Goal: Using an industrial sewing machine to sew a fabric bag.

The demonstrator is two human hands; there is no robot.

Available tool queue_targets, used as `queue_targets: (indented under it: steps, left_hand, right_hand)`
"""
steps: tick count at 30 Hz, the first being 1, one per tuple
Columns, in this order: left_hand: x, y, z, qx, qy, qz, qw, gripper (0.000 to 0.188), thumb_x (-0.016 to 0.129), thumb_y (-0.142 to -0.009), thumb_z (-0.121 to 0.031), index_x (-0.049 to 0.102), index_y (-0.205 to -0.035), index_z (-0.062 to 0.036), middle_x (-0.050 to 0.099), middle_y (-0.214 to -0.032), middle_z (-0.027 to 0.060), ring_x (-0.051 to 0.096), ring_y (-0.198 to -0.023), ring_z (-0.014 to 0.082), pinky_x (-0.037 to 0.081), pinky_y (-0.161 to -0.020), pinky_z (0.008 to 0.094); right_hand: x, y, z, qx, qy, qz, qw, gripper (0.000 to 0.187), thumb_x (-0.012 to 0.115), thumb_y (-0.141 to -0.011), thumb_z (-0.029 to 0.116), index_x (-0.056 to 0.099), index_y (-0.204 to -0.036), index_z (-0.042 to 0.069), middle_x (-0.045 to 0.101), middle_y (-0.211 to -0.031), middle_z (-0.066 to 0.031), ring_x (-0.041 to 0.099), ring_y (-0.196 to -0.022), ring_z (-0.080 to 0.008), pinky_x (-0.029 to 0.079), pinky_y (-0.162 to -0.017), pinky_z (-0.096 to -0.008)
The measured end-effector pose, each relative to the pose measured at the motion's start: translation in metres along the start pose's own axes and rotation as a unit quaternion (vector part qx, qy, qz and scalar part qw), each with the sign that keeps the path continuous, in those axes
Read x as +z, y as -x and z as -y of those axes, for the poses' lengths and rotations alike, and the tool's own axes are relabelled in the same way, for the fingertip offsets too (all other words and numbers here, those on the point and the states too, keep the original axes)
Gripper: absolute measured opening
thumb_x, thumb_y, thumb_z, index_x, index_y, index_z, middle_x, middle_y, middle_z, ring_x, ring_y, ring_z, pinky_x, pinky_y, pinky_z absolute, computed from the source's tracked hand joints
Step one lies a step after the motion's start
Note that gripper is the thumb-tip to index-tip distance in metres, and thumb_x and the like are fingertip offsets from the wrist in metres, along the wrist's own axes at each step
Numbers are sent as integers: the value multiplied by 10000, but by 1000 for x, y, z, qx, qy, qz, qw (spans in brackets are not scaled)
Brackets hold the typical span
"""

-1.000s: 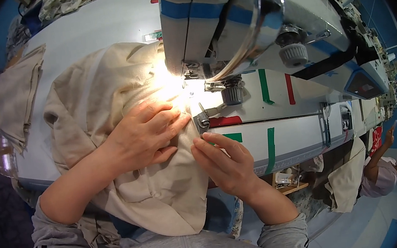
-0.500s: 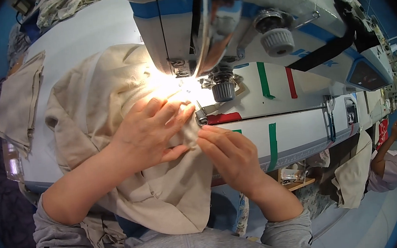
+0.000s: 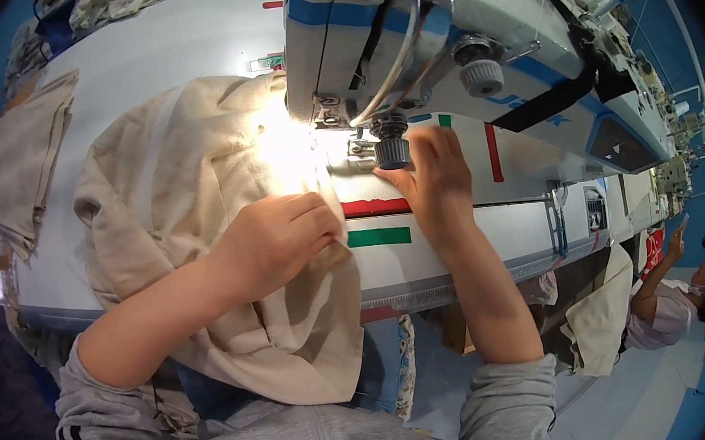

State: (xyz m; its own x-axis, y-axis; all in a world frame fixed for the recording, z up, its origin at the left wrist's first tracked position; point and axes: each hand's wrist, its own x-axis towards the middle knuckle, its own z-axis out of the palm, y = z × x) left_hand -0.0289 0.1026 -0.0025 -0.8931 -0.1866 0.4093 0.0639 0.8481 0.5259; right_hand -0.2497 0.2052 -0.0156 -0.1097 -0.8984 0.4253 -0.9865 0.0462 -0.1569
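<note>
1. White sewing table [image 3: 175, 33] in front of you, its edges bowed by the lens; at the far left a folded fabric stack [image 3: 23, 170] lies near its rim.
2. Next, rightward: large beige cloth [image 3: 152, 173], spread rumpled on the table. Its long way runs from the lit needle area back toward your lap, the near end hanging over the front edge.
3. Your left hand [image 3: 277, 242] is on that cloth, at its right-hand border. Fingers curled in, apparently grasping the border; thumb hidden.
4. Lamp glow [image 3: 284, 136] whitens the cloth beside the sewing machine [image 3: 325, 58]; detail there unreadable.
5. Key relation: the cloth's right border points away from you, toward the glow, and passes left of your right hand. Cloth lies to that hand's left, mostly nearer your body. Your left hand is the nearer one, touching it.
6. Red strip [image 3: 375, 207] and green strip [image 3: 379, 237] lie on the table just right of the border.
7. Your right hand [image 3: 439, 175] reaches up under the machine, apart from the cloth, close by a ridged knob [image 3: 392, 153]. Fingertips partly covered; cannot tell whether they grasp anything.
8. Far right: a co-worker [image 3: 669, 292], one arm raised, near pale hanging fabric [image 3: 598, 314].
</note>
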Motion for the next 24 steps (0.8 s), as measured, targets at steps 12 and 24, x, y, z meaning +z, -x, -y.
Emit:
queue_targets:
  steps: [12, 24]
  left_hand:
    - [-32, 43, 27, -109, -134, -32, 984, 496, 712, -811, -156, 548, -1270, -59, 548, -1285, 105, 525, -1198, 293, 445, -1021, 390]
    - [-36, 30, 55, -141, -127, -24, 981, 526, 695, -818, -139, 551, -1314, -38, 522, -1396, 120, 474, -1312, 294, 389, -1105, 392]
  right_hand:
    - [-30, 67, 86, -238, -202, 75, 947, 179, 708, -749, 81, 710, -915, 147, 642, -910, 33, 672, -904, -122, 253, -1161, -614]
    - [-27, 65, 88, -226, -191, 78, 952, 168, 714, -737, 54, 723, -875, 149, 641, -889, 50, 678, -871, -94, 241, -1164, -628]
